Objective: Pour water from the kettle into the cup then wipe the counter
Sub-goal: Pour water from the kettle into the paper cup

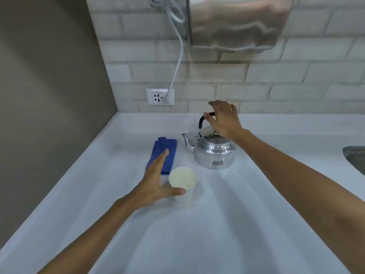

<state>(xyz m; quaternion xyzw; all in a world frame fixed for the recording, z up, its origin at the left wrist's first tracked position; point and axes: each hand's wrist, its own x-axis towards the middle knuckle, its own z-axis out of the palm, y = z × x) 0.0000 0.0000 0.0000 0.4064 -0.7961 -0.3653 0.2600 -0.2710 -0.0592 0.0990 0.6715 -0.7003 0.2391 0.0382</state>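
A shiny metal kettle (pixel 214 153) sits on the white desk (pixel 227 224), near the back wall. Its lid is on, so what is inside cannot be seen. Its spout points to the left. The black handle (pixel 202 120) stands up over the top.

The right hand (pixel 224 119) is over the kettle. Its fingers curl loosely around the handle and the thumb touches it, but whether the grip is tight cannot be told.

A white cup (pixel 182 181) stands upright on the desk, in front of the kettle and a little to the left. It is well apart from the kettle. The inside looks pale, and it is too blurry to tell if there is any water in it.

The left hand (pixel 158 180) is wide open, with flat fingers. It is just beside the cup on its left side. The thumb lies across the front of the cup and seems to touch it.

A folded blue cloth (pixel 165 152) lies flat on the desk behind the left hand, just left of the kettle's spout.

On the wall there is a white socket (pixel 160 96) with a cord (pixel 177 62) plugged in. The edge of a metal sink (pixel 355 159) shows at the far right.
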